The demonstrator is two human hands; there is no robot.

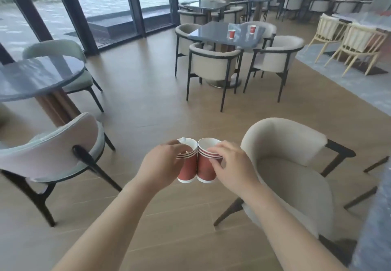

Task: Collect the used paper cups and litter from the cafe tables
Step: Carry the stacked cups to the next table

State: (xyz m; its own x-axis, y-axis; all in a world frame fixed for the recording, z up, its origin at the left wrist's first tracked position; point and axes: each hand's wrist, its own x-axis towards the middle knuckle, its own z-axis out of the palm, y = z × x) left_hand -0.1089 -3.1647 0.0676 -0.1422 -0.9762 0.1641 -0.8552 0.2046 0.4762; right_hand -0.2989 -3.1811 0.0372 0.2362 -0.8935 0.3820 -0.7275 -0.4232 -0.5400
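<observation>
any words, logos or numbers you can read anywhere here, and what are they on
None can be read.
Stacked red cups in the left hand: only dark and white rim stripes, no lettering.
Stacked red cups in the right hand: the same stripes, no lettering.
Two red cups on the far grey table: pale marks, too small and blurred to read.

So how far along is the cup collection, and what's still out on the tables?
Partly done. The left hand holds one cup stack with crumpled litter in its top cup; the right hand holds a second stack, the two side by side. Still left: two red cups on the square table ahead. The round table on the left shows nothing to collect.
</observation>
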